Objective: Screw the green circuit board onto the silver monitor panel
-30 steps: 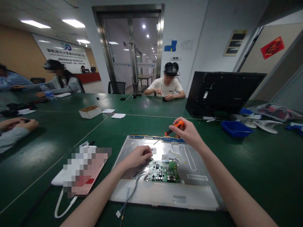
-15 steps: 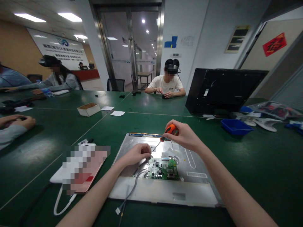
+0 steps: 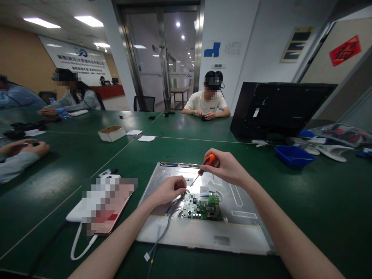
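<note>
My right hand (image 3: 225, 166) grips an orange and black screwdriver (image 3: 209, 159), its shaft slanting down to the left. The tip is just beside the fingers of my left hand (image 3: 173, 188), above the upper left corner of a green circuit board (image 3: 200, 206). My left thumb and fingertips are pinched together at that corner; whatever is between them is too small to make out. The board lies on the silvery metal back of a flat panel (image 3: 241, 201). Grey cables (image 3: 166, 228) run from the board's left side over the panel's near edge to a white plug.
Left of the panel lie a white power bank (image 3: 76, 211) and a pink phone (image 3: 123, 201) with a white cable. A white box (image 3: 112, 134) stands farther back. To the right are a blue tray (image 3: 295, 155) and a black monitor (image 3: 279, 110). Other people sit around the green table.
The whole view has shifted slightly to the right. Both my hands keep nearly the same pose, and the screwdriver tip sits marginally farther from my left fingers. A co-worker's hands at far left have drawn together.
</note>
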Available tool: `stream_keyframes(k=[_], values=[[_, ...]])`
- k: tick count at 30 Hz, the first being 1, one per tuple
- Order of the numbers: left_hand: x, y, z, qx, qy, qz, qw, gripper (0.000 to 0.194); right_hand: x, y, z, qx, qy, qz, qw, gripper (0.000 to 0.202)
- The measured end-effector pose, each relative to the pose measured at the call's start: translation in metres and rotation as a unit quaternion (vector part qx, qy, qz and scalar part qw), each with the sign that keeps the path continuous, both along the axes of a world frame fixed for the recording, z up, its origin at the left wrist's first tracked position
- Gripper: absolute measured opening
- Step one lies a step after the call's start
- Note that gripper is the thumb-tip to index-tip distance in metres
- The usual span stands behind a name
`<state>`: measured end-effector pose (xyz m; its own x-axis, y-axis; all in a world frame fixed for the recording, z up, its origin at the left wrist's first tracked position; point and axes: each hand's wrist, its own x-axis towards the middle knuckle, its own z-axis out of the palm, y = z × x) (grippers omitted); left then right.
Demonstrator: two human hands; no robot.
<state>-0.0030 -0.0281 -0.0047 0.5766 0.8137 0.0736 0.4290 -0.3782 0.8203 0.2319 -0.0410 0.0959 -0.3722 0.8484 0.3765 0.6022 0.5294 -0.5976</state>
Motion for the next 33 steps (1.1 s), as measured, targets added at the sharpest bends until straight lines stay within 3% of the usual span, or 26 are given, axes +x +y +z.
stream_keyframes(k=[12, 19, 33], values=[[0.0004, 0.0043, -0.0049, -0.092, -0.056, 0.003, 0.994, 0.011, -0.0048, -0.0013, -0.0012, -0.009, -0.009, 0.011, 1.000, 0.025], [0.0027, 0.0026, -0.0051, -0.030, -0.019, 0.025, 0.999, 0.011, -0.0052, -0.0017, -0.0001, -0.005, -0.017, 0.018, 1.000, 0.026], [-0.0015, 0.0023, 0.0005, 0.039, 0.065, -0.030, 0.997, 0.016, -0.0027, 0.0004, -0.0021, -0.009, -0.029, 0.015, 0.999, 0.028]])
